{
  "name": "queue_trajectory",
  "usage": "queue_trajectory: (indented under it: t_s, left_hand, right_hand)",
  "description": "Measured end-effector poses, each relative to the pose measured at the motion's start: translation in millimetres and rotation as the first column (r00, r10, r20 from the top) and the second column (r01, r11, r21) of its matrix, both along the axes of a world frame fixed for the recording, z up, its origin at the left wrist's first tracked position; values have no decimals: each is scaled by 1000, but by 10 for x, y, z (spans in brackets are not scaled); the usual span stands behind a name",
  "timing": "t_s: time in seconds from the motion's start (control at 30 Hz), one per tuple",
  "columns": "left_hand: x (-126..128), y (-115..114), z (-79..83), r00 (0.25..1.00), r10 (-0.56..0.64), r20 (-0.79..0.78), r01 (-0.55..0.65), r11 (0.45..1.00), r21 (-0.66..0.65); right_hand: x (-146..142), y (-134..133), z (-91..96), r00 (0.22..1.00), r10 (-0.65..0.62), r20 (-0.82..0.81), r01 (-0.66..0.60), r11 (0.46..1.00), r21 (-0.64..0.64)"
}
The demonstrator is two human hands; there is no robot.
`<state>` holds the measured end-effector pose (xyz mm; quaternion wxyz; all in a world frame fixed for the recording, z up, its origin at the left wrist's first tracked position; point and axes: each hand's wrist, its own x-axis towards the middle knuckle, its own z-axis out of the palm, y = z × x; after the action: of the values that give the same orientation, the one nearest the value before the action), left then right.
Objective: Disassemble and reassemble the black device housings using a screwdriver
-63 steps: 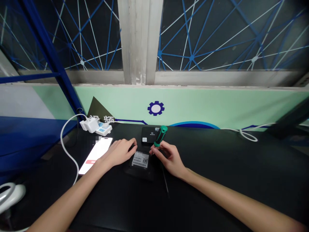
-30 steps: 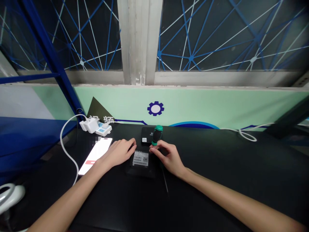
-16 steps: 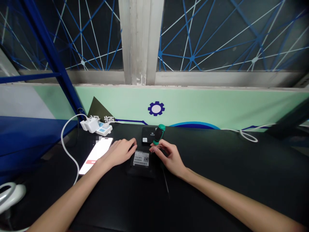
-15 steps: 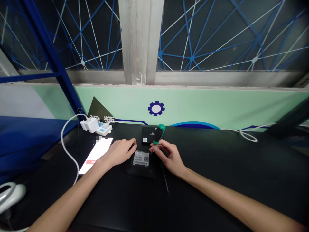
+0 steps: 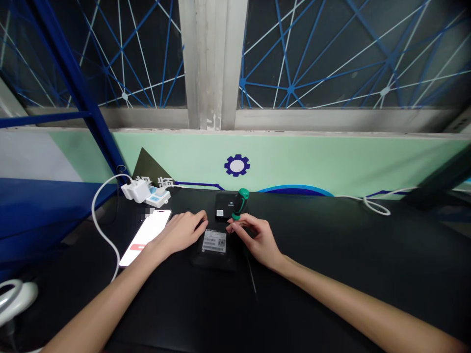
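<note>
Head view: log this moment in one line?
left hand: flat on black box | right hand: grips green screwdriver, upright on box | phone: lit, left

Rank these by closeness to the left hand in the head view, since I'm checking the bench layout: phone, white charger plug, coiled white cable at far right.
1. phone, just left of the left hand.
2. white charger plug, behind it, far-left.
3. coiled white cable, far right.

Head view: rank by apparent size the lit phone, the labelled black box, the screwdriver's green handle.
1. Labelled black box, under the left hand, and lit phone: too alike to rank.
2. Screwdriver's green handle, held by the right hand: clearly smallest.
</note>
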<state>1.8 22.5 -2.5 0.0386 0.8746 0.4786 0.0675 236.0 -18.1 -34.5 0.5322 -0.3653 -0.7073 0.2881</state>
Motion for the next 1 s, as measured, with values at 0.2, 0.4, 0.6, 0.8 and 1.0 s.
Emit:
queue_trajectory:
  t_s: [0.2,0.4,0.6,0.8,1.0]
  left_hand:
    - [3,0,1,1000,-1,5,1,1000,-4]
    - [7,-5,16,1000,-1,12,1,1000,-8]
    - [5,-9,20,1000,0,13,0,1000,-8]
    - [9,-7,14,1000,4,11,-4,1000,-9]
    - [7,-6,3,1000,7,12,-7,1000,-8]
  right_hand:
    - [-6,8,3,1000,-14,-3,14,1000,0]
    - [-10,16,-8,1000,-25,-6,25,1000,-4]
    - [-17,13,-5,999,-31,-13,31,999,-20]
    - [-20,22,-12,999,-50,-18,49,999,-20]
    - [-25,6,12,998,-58,-3,58,998,-3]
